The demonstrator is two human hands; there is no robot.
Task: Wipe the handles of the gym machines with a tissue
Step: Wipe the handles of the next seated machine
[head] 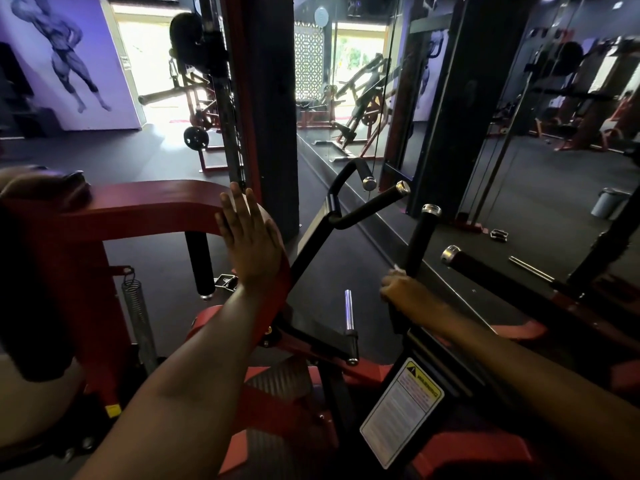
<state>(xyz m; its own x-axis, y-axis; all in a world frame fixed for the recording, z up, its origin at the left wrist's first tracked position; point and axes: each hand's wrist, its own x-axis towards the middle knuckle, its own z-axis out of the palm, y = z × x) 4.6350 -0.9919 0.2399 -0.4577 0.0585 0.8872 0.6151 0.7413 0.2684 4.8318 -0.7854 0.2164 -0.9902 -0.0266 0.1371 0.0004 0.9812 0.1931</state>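
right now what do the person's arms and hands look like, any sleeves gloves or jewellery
Both forearms are bare as far as the picture shows: no sleeves reach into view. The left hand wears no glove, and no ring, watch or band shows on it or its wrist. The right hand is also ungloved, with a bare wrist; it is dimly lit, so small items on its fingers cannot be ruled out.
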